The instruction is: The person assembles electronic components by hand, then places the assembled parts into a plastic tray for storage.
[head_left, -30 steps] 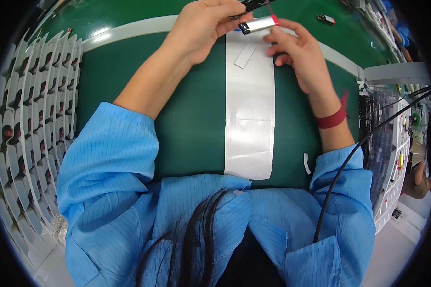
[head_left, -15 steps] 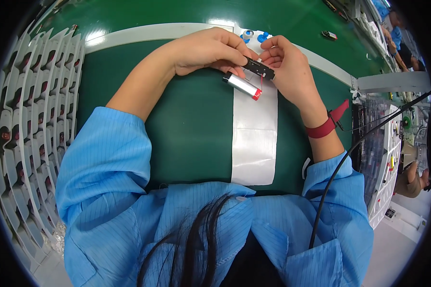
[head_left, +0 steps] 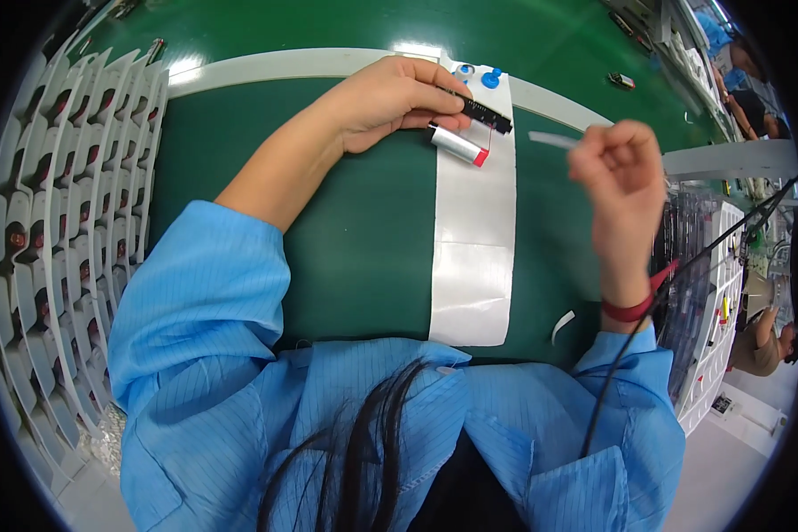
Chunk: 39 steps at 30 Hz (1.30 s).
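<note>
My left hand (head_left: 388,99) grips a narrow black board (head_left: 488,113) between thumb and fingers, above the upper part of a long white paper strip (head_left: 472,266). A silver cylindrical battery with a red end (head_left: 457,144) hangs beside the board, with a thin red wire running between them. Off to the right, my right hand (head_left: 625,173) is closed in a pinch on a thin whitish strip (head_left: 551,139) that points toward the board. That hand is slightly blurred by motion. A red band (head_left: 628,310) circles the right wrist.
Small blue-topped pieces (head_left: 491,78) stand at the paper's far end. A curved white scrap (head_left: 562,326) lies on the green mat (head_left: 363,239). Stacked white trays (head_left: 58,239) fill the left side. A black cable (head_left: 634,328) crosses at right, near clear and white trays (head_left: 727,293).
My right hand has left the board and moved right, now carrying the thin whitish strip. My left hand still holds the board, shifted slightly right.
</note>
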Tool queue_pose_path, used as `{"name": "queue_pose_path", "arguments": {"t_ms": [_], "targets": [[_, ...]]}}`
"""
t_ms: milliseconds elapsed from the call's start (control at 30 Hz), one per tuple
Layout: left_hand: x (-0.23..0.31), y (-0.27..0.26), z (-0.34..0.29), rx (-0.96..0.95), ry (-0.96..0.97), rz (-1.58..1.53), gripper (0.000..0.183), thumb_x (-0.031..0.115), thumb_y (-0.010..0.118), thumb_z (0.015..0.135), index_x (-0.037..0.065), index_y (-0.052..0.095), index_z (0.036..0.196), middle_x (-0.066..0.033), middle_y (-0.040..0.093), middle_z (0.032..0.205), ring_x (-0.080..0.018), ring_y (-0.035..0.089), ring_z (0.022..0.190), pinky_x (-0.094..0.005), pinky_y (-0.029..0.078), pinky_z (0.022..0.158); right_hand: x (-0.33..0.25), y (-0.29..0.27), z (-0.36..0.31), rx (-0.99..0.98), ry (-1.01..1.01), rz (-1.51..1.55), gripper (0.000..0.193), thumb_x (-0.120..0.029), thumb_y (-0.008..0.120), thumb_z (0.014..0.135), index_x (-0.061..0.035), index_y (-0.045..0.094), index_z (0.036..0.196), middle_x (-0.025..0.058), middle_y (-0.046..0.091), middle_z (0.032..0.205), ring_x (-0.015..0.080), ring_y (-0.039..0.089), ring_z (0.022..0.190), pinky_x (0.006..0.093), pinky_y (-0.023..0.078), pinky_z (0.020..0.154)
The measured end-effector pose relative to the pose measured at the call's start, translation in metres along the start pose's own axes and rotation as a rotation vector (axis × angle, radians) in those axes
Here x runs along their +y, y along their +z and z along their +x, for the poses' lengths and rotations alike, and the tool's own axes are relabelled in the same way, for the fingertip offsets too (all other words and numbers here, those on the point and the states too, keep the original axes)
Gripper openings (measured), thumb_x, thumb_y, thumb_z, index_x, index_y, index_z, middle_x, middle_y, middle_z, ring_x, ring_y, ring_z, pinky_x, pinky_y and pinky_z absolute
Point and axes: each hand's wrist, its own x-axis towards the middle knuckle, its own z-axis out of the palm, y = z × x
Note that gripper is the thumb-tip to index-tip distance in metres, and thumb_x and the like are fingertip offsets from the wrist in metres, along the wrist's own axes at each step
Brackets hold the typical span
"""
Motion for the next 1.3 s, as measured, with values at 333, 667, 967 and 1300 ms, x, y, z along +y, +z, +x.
{"name": "queue_pose_path", "arguments": {"t_ms": [333,667,967,1300], "targets": [[-0.002,0.035,0.011,0.186,0.093,-0.299,0.027,0.005,0.051,0.086,-0.012,0.052,0.108,-0.0165,0.057,0.1,-0.0202,0.06,0.093,-0.0253,0.048,0.087,0.045,0.014,0.032,0.02,0.366,0.481,0.018,-0.005,0.064,0.078,-0.0045,0.053,0.092,0.0041,0.061,0.082,0.009,0.055,0.072,0.0193,0.04,0.061],[-0.006,0.035,0.013,0.221,0.081,-0.338,0.028,0.011,0.05,0.089,-0.013,0.052,0.104,-0.0199,0.057,0.103,-0.0229,0.061,0.095,-0.0281,0.05,0.087,0.05,0.017,0.034,0.004,0.2,0.317,0.015,-0.002,0.064,0.079,-0.0034,0.054,0.09,0.0045,0.061,0.085,0.0087,0.055,0.077,0.0197,0.043,0.07],[-0.005,0.036,0.011,0.238,0.102,-0.331,0.029,0.011,0.05,0.089,-0.013,0.051,0.105,-0.0205,0.057,0.103,-0.0236,0.061,0.094,-0.0286,0.05,0.087,0.054,0.022,0.033,0.047,0.152,0.236,0.016,-0.003,0.065,0.079,-0.0011,0.055,0.091,0.0063,0.061,0.087,0.0105,0.058,0.081,0.02,0.046,0.075],[-0.007,0.035,0.01,0.218,0.105,-0.331,0.029,0.011,0.051,0.089,-0.014,0.052,0.104,-0.0202,0.057,0.102,-0.0229,0.061,0.093,-0.027,0.049,0.087,0.054,0.026,0.031,0.064,0.125,0.131,0.014,-0.001,0.065,0.078,-0.0001,0.055,0.089,0.0057,0.061,0.085,0.0086,0.057,0.075,0.0186,0.046,0.07]]}}
